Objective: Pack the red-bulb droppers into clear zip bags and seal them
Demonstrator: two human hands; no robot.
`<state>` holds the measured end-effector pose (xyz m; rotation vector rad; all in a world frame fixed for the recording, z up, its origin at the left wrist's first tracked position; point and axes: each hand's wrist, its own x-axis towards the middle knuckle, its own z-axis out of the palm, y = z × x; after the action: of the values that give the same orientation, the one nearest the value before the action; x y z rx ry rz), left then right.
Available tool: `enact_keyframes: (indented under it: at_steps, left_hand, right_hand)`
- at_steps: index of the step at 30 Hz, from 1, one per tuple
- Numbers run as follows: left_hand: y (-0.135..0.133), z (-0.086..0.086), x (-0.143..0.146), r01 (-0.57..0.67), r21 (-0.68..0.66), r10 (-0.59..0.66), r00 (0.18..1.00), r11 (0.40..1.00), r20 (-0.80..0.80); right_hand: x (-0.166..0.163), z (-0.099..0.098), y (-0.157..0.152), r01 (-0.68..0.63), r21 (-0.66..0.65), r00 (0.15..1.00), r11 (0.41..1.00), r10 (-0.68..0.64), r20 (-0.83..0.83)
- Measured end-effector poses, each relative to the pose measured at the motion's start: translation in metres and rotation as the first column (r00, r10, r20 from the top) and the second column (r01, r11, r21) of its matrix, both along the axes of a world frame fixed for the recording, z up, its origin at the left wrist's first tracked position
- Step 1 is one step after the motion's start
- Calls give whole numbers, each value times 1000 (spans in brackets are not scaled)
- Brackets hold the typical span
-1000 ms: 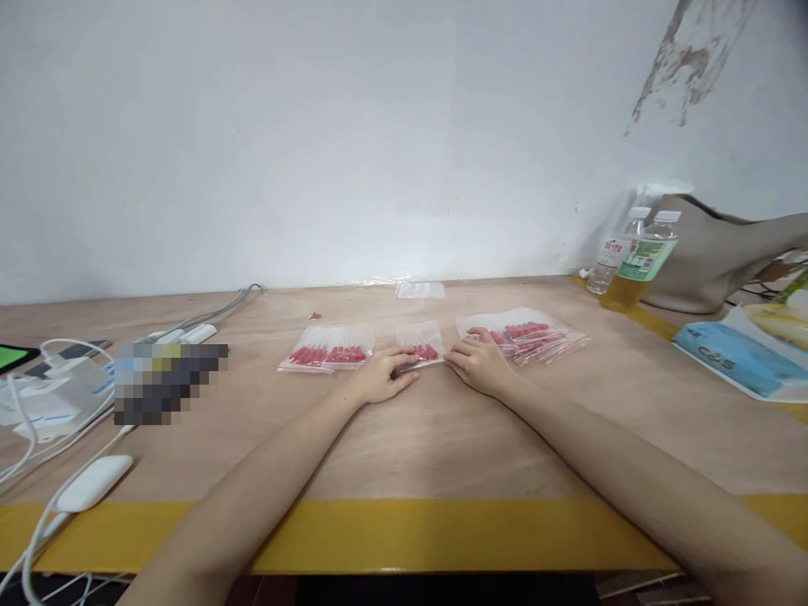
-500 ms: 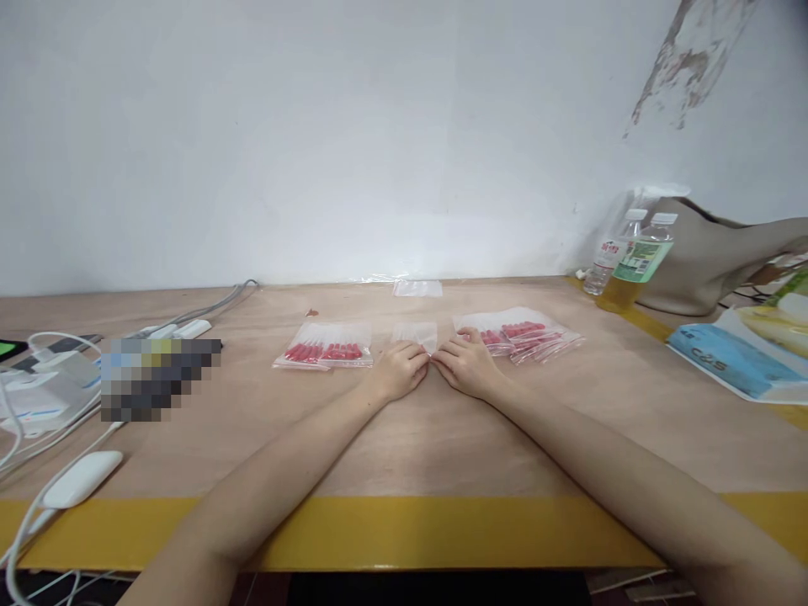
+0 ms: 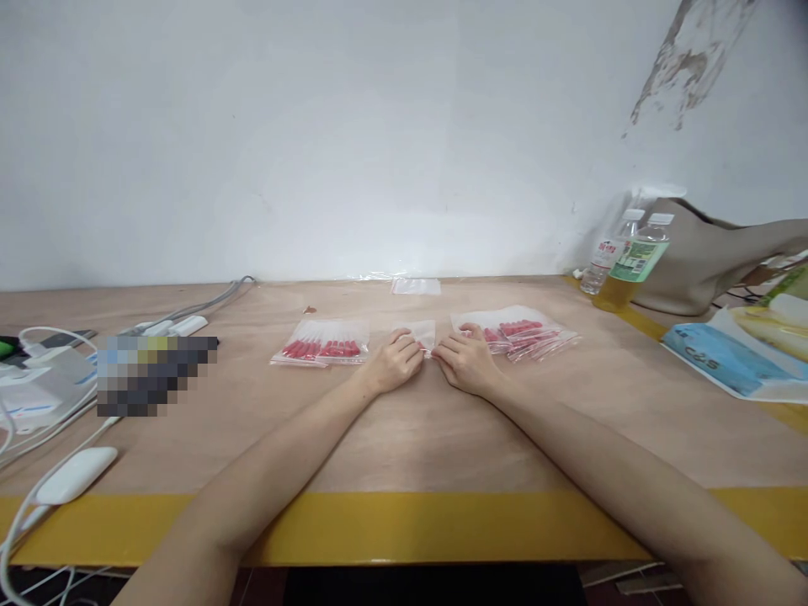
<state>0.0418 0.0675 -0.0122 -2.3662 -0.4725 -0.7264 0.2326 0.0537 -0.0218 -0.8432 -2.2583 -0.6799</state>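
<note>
A small clear plastic bag [image 3: 412, 328] lies flat between my hands, with something red showing near its lower edge. My left hand [image 3: 396, 362] is curled over the bag's left lower side, thumb and fingertips closed on its near edge. At the right lower corner of the same bag, my right hand [image 3: 465, 360] pinches the edge with its fingertips. Just left of my left hand lie flat bags of red slender pieces [image 3: 321, 346]. A looser pile of similar filled bags [image 3: 523, 332] touches the area beside my right hand. My fingers partly cover the middle bag.
Flat clear bags [image 3: 417, 287] lie by the wall. At the left are white chargers and cables [image 3: 38, 383], a blurred-out object [image 3: 148, 374] and a white mouse-like device [image 3: 77, 475]. Two bottles [image 3: 637, 257], a grey bag [image 3: 688, 261] and a blue tissue pack [image 3: 732, 362] stand right.
My left hand has slid slightly left along the bag's near edge, away from my right hand, uncovering the red contents. My right hand stays nearly in place at the corner.
</note>
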Motion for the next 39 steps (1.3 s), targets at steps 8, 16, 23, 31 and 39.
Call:
enact_keyframes:
  at_steps: [8, 16, 23, 31, 39]
  left_hand:
    - [0, 7, -33, -33, 157, 30, 999, 987, 20]
    - [2, 8, -43, -135, -48, 137, 990, 990, 44]
    - [-6, 3, -32, -104, -395, 205, 953, 913, 223]
    - [-1, 6, -41, 9, -608, 130, 974, 794, 185]
    - [-4, 40, -101, -405, -527, 390, 909, 747, -145]
  right_hand:
    - [13, 1, 3, 28, -29, 992, 999, -32, -121]
    - [15, 2, 3, 10, -54, 994, 999, -16, -107]
    - [19, -1, 3, -8, -168, 977, 986, -28, -209]
    - [32, 9, -2, 110, -253, 990, 961, -129, -63]
    - [70, 12, 5, 351, -355, 936, 867, -319, 147]
